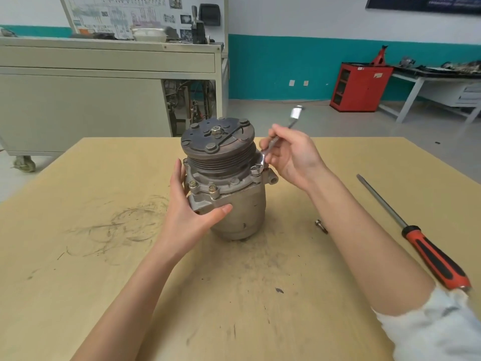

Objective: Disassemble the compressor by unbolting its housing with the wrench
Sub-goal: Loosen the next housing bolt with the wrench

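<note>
The left hand lies flat against the left side of the compressor, fingers straight and thumb across the housing. The right hand curls round the wrench, whose lower end appears to sit on a flange bolt under the pulley. The compressor stands upright, pulley up, mid-table, with a loose bolt near its right and a red-handled screwdriver farther out.
</note>
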Action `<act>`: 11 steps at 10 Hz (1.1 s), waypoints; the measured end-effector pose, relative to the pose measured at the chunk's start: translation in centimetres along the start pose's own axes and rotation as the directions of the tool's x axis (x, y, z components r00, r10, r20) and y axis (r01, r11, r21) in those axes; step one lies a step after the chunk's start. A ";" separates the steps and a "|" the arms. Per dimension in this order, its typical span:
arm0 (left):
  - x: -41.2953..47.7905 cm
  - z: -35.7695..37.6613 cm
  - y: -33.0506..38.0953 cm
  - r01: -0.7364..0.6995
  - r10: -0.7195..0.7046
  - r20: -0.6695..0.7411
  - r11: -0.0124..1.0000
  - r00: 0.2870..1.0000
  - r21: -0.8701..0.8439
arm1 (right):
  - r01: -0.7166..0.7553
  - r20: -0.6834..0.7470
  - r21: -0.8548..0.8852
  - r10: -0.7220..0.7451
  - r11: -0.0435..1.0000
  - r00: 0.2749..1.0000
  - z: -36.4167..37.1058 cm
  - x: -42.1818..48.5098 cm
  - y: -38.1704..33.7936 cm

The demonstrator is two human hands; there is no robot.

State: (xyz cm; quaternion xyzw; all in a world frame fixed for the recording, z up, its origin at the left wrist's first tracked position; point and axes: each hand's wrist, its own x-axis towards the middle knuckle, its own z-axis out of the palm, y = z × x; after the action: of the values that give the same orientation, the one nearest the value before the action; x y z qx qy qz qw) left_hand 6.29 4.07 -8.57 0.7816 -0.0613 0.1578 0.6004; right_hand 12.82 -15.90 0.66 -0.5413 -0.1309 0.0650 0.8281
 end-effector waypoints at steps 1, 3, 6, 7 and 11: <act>-0.2 -0.5 -0.1 -0.005 0.005 0.061 1.000 0.998 -0.006 | -0.042 0.060 -0.130 0.051 0.991 0.997 0.8 1.4 -1.1; -0.2 -0.7 -0.9 0.043 -0.042 0.064 0.999 0.997 -0.012 | 0.289 -0.112 -0.227 -0.320 0.930 0.941 1.0 -2.9 -1.1; -0.4 -0.5 -0.6 0.048 -0.045 0.060 0.998 0.997 -0.040 | 0.514 -0.124 -0.328 -0.576 0.793 0.808 0.9 -8.0 2.0; -0.4 -0.5 -0.5 0.047 -0.045 0.056 0.998 0.997 -0.037 | 0.546 -0.145 -0.288 -0.600 0.786 0.787 0.7 -7.7 2.8; -0.5 -0.5 -0.2 0.054 -0.053 0.055 0.998 0.997 -0.026 | 0.000 0.037 0.027 -0.001 1.000 0.999 0.5 0.9 -0.9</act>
State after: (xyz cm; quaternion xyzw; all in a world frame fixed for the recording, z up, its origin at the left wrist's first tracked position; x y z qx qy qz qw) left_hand 5.76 4.50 -8.78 0.7786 -0.0588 0.1198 0.6131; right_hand 13.47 -15.59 1.84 -0.5288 -0.1455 0.0765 0.8327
